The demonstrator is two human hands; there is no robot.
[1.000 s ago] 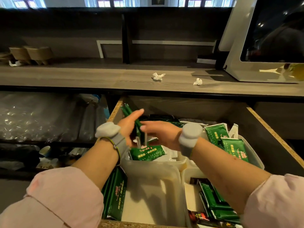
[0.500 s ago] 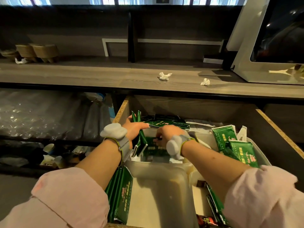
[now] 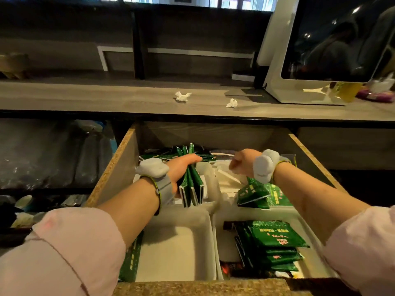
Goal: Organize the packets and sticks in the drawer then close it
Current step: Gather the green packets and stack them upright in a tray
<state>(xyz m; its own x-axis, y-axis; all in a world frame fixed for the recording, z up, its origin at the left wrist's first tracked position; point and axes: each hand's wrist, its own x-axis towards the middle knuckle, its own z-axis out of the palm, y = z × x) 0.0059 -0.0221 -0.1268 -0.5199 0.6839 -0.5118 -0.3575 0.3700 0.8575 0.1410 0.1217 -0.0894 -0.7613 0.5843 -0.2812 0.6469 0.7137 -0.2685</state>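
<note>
Drawer point(image 3: 203, 288) stood pulled out under the worktop point(image 3: 106, 99), with white trays set inside it. Toward 10 o'clock in it, the left hand point(image 3: 181, 169) had its grip closed round a bundle of green packets point(image 3: 192, 186). The fingers lay across the top, and the packets stood on edge, slightly fanned, with their lower ends over the rear left tray point(image 3: 210, 174).

At 1 o'clock the right hand point(image 3: 243, 163) hovered above some pale papery pieces point(image 3: 228, 178) with its fingers curled under. Whether that grip held anything could not be told. Just below its wrist, at 3 o'clock, a few leaning green packets point(image 3: 253, 194) tilted against one another.

The front right tray point(image 3: 245, 213), at 5 o'clock, held a flat stack of green packets point(image 3: 275, 238) with dark red-printed sachets point(image 3: 230, 271) beside it. The front left tray point(image 3: 171, 248) lay at 7 o'clock, and more wedged packets point(image 3: 130, 259) stood between it and the drawer's left wall.

On the worktop at 12 o'clock lay two crumpled tissues point(image 3: 183, 96), and a white-framed screen point(image 3: 275, 67) stood at 2 o'clock.
</note>
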